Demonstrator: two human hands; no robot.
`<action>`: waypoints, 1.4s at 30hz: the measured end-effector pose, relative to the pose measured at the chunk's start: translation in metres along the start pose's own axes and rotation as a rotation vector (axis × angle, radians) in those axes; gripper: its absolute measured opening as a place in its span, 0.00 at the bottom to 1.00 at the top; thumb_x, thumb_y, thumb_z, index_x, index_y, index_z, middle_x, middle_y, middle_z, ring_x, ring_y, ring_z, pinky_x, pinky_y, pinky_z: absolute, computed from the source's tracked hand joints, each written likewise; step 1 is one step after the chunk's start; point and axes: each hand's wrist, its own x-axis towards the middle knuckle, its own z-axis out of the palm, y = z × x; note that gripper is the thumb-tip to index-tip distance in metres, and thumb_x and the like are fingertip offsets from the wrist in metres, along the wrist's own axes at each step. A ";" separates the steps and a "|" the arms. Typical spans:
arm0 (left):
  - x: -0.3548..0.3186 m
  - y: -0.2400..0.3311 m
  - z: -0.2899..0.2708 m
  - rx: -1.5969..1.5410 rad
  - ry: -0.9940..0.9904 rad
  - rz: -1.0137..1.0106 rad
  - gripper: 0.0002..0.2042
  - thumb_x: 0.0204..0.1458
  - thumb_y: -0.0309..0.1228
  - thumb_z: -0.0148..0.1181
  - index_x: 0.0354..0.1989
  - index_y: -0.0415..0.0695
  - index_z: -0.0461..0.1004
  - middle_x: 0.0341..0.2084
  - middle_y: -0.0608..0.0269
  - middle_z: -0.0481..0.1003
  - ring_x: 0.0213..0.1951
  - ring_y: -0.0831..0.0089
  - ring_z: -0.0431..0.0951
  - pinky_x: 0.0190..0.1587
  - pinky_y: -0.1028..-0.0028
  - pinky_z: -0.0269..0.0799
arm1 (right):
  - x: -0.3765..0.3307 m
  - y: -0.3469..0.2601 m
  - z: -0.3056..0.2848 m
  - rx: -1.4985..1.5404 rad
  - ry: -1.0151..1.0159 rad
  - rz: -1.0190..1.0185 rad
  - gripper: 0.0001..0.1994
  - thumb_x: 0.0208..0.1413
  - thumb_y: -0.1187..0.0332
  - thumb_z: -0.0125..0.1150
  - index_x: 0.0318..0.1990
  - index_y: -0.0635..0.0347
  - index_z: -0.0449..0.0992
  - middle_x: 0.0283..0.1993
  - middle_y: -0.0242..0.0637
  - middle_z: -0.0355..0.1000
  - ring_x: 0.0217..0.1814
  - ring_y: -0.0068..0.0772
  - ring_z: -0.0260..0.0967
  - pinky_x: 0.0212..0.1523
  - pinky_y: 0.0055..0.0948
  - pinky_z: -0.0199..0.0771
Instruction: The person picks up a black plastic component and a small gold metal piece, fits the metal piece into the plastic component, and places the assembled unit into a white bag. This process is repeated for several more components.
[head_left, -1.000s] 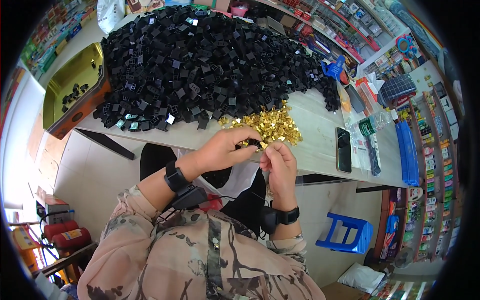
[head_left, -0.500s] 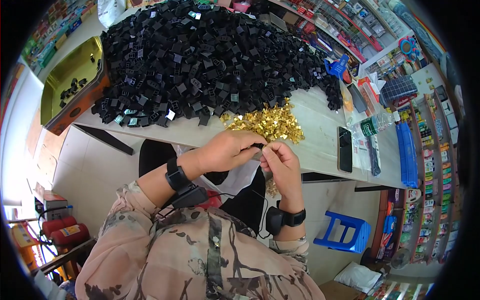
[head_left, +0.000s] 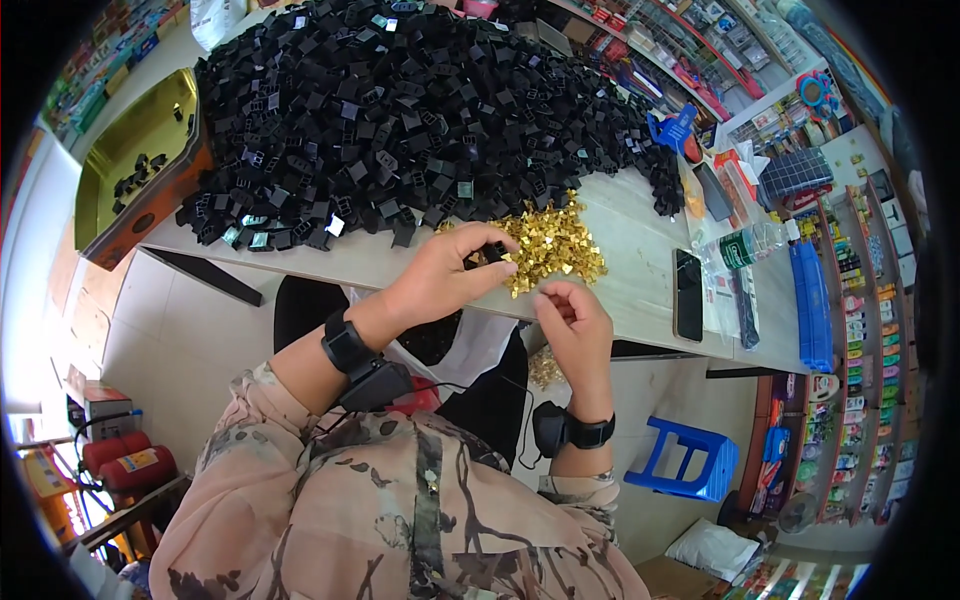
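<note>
My left hand [head_left: 440, 275] is closed on a small black plastic housing [head_left: 490, 254], held between thumb and fingers over the table's front edge. Just beyond it lies a heap of small gold metal pieces [head_left: 560, 245]. To the right, my right hand [head_left: 578, 325] hovers near that heap with its fingers curled in; whatever it may pinch is hidden. A large pile of similar black plastic housings [head_left: 380, 130] covers most of the table behind.
An orange box with a gold inside [head_left: 140, 240] stands at the left and holds several black pieces. On the right are a phone [head_left: 688, 295], a plastic bottle [head_left: 750, 245] and a blue tray [head_left: 812, 310]. A white bag [head_left: 470, 350] hangs below the edge; a blue stool [head_left: 690, 460] stands on the floor.
My hands have come apart. The left has moved up and slightly left with the black housing, toward the gold pieces; the right has drawn a little to the right.
</note>
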 end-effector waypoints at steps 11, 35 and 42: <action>-0.003 -0.005 0.004 0.099 0.015 0.100 0.13 0.53 0.26 0.56 0.47 0.42 0.70 0.33 0.71 0.72 0.28 0.85 0.66 0.32 0.84 0.63 | 0.012 -0.004 0.010 -0.271 0.118 -0.175 0.07 0.49 0.71 0.63 0.35 0.63 0.75 0.29 0.35 0.70 0.25 0.23 0.67 0.28 0.22 0.68; -0.004 -0.002 0.004 -0.042 -0.116 -0.107 0.12 0.54 0.25 0.49 0.47 0.41 0.65 0.29 0.66 0.74 0.22 0.86 0.67 0.24 0.84 0.64 | 0.015 0.003 -0.002 -0.267 0.064 -0.129 0.08 0.48 0.71 0.61 0.36 0.62 0.76 0.28 0.33 0.69 0.24 0.23 0.66 0.27 0.22 0.66; -0.004 -0.001 0.004 -0.015 -0.134 -0.091 0.12 0.54 0.25 0.49 0.48 0.41 0.66 0.30 0.65 0.75 0.22 0.86 0.67 0.25 0.83 0.65 | 0.019 0.000 0.000 -0.365 0.057 -0.234 0.07 0.49 0.71 0.60 0.36 0.61 0.76 0.28 0.33 0.69 0.24 0.23 0.65 0.27 0.22 0.66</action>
